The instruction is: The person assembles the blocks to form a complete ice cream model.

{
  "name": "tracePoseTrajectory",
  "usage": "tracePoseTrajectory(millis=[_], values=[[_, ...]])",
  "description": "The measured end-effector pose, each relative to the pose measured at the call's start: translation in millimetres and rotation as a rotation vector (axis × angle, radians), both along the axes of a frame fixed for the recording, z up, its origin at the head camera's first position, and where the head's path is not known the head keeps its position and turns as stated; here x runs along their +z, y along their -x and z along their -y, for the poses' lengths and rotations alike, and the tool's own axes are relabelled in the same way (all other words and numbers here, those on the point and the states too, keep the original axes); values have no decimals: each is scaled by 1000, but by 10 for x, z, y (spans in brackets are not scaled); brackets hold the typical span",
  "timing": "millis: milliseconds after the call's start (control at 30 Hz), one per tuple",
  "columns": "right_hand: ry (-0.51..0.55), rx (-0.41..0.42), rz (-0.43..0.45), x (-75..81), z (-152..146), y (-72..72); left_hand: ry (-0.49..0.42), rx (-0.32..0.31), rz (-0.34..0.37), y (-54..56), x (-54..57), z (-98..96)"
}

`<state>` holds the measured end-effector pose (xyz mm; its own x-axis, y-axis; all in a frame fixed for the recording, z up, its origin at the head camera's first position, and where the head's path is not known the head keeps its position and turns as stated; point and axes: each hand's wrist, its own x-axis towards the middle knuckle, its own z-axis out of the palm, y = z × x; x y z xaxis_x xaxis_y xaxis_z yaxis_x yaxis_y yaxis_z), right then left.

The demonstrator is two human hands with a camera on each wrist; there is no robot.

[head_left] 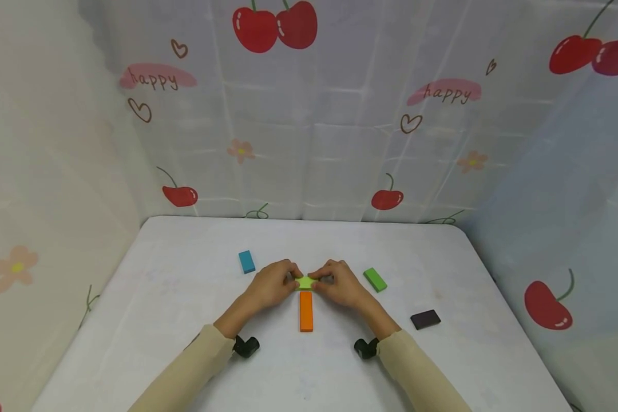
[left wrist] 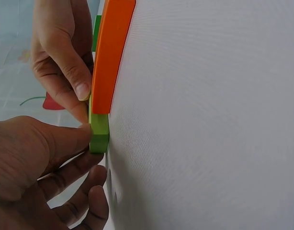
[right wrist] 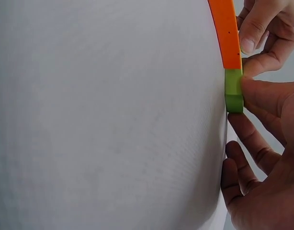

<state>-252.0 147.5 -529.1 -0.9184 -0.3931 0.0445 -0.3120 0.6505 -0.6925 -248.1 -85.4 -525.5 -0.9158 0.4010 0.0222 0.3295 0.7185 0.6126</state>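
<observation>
A light green block [head_left: 305, 283] lies flat on the white table, crosswise at the far end of an orange block [head_left: 306, 312]. My left hand [head_left: 272, 284] pinches the green block's left end between thumb and fingers. At its right end, my right hand [head_left: 344, 284] does the same. In the left wrist view, the thumb and forefinger sit at the end of the green block [left wrist: 99, 139], the other fingers curling loosely below. The right wrist view has the green block [right wrist: 234, 91] beside the orange block [right wrist: 226, 36], partly covered by fingertips.
A blue block [head_left: 246, 261] lies beyond my left hand. To the right are a darker green block [head_left: 375, 280] and a dark brown block [head_left: 426, 319]. A printed cloth [head_left: 329, 143] hangs behind the table [head_left: 309, 377].
</observation>
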Motion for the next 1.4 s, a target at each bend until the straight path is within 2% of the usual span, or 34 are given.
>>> tracePoseTrajectory(millis=[800,1100,1400], values=[[2,-8,21,4,-2,-61,-9,-3,-13,-56,-19,10],[15,6,14,18,-10,-73,-22,7,-12,-79,16,2],[4,11,13,0,-22,-76,-24,-3,-7,-84,-18,13]])
